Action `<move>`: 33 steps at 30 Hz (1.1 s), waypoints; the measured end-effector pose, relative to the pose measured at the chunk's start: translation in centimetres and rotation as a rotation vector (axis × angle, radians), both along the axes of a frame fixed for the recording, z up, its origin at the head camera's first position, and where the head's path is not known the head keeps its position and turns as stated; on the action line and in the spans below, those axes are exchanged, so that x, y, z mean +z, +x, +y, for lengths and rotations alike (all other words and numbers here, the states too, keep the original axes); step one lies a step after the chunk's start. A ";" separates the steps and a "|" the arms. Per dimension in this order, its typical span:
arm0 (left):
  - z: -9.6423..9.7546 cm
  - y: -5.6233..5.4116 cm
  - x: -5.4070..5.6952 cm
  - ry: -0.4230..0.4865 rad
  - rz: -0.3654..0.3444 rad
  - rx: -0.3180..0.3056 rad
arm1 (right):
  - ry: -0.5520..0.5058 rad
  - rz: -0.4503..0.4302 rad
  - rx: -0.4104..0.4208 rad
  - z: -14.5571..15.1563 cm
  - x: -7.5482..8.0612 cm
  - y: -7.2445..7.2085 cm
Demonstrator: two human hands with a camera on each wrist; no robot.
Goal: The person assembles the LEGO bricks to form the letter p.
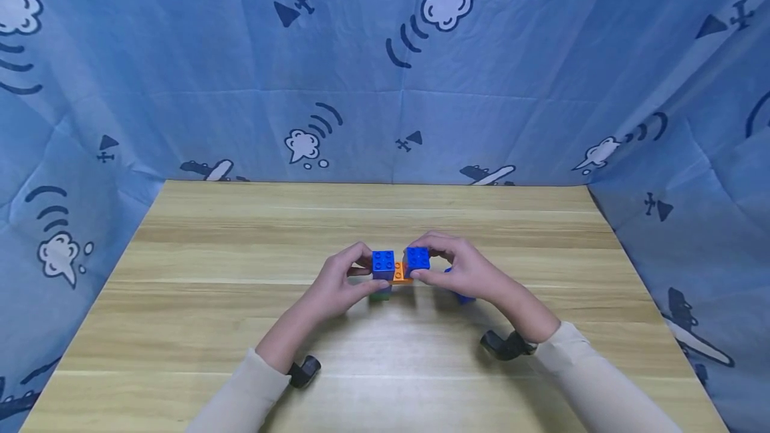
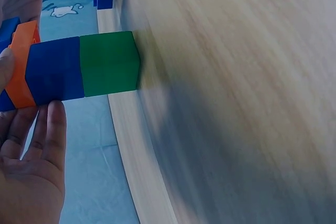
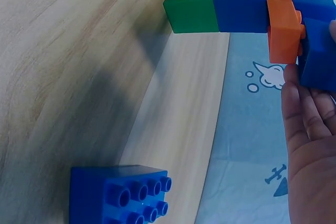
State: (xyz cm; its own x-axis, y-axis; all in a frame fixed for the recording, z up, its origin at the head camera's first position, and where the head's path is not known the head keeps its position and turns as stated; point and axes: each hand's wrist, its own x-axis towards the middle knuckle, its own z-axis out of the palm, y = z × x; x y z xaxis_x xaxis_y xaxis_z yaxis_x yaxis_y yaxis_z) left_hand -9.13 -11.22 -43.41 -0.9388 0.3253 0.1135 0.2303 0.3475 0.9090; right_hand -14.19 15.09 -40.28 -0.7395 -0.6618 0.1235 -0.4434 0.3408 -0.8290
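Note:
My left hand grips a brick stack with its thumb and fingers. From the bottom up, the stack has a green brick, a blue brick, an orange brick and a blue brick on the orange one's left part. The green end is at the table top; whether it touches, I cannot tell. Between thumb and fingers, my right hand pinches another blue brick over the orange brick's right end. In the right wrist view, orange studs show beside this slightly tilted brick.
A larger blue brick with several studs lies on the wooden table, partly hidden below the right hand in the head view. Blue patterned cloth hangs behind the table and at both sides. Each wrist wears a black band mount.

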 end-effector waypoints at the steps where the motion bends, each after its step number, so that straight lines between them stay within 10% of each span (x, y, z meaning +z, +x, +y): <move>1: 0.0 0.0 0.0 0.000 0.002 -0.002 | 0.002 0.005 0.002 0.0 0.0 0.0; 33: 0.0 -0.1 -0.2 0.002 0.001 -0.002 | 0.035 0.039 0.006 -0.1 0.0 0.0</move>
State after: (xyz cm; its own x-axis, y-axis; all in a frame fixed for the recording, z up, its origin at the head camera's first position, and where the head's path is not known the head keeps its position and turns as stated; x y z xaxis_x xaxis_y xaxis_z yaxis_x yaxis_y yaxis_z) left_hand -9.25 -11.19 -43.65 -0.9380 0.3271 0.1148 0.2316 0.3450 0.9096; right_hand -14.18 14.99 -40.23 -0.7308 -0.6704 0.1283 -0.4769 0.3670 -0.7986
